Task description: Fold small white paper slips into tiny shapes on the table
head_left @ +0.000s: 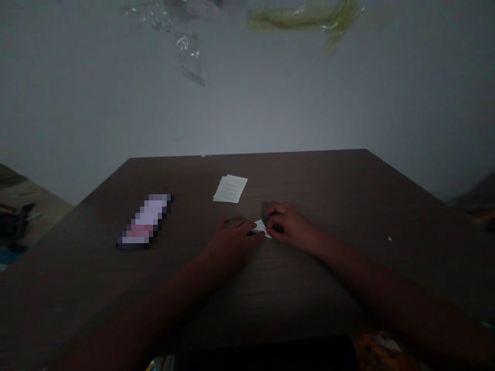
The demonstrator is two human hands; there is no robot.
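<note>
A small white piece of paper (260,225), which looks folded, lies on the dark wooden table (328,185) between my hands. My left hand (234,242) rests on the table, its thumb and fingers closed on the paper's left side. From the right, my right hand (290,224) pinches the paper's other edge with thumb and curled fingers. Much of the paper is hidden under the fingertips. Just beyond my hands lies a short stack of printed white sheets (230,189), slightly fanned.
A phone (145,221) with a blurred, lit screen lies left of my hands. A tiny pale scrap (390,238) sits on the right side of the table. The table's far edge meets a pale wall (251,103) with clear and yellow tape (301,19) stuck on it.
</note>
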